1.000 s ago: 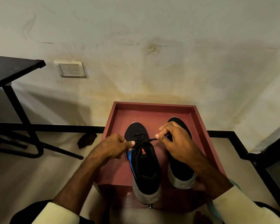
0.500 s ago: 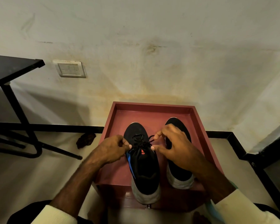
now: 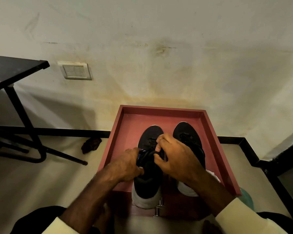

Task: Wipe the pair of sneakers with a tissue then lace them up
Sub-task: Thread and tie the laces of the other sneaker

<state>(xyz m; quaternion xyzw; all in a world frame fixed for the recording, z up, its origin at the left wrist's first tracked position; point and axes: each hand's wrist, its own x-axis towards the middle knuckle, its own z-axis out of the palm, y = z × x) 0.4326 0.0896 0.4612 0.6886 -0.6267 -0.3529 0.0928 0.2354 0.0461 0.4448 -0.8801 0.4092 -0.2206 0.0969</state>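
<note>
Two black sneakers with grey-white heels stand side by side, toes toward the wall, in a dark red tray (image 3: 118, 132). The left sneaker (image 3: 149, 181) has a black lace (image 3: 148, 153) bunched over its tongue. My left hand (image 3: 127, 164) grips that sneaker's left side at the collar, fingers closed on the lace. My right hand (image 3: 174, 157) reaches across from the right and pinches the lace over the tongue. The right sneaker (image 3: 188, 134) is partly hidden behind my right hand and wrist. No tissue is visible.
The tray sits on a low red stand against a stained wall with a switch plate (image 3: 75, 70). A black table (image 3: 15, 68) with metal legs stands at the left. A dark crumpled object (image 3: 91, 145) lies on the floor. A green item (image 3: 247, 200) shows at the right.
Both hands have drawn together over the left sneaker's tongue. The lace that was stretched between them is now bunched under the fingers. My left hand has slid down onto the collar.
</note>
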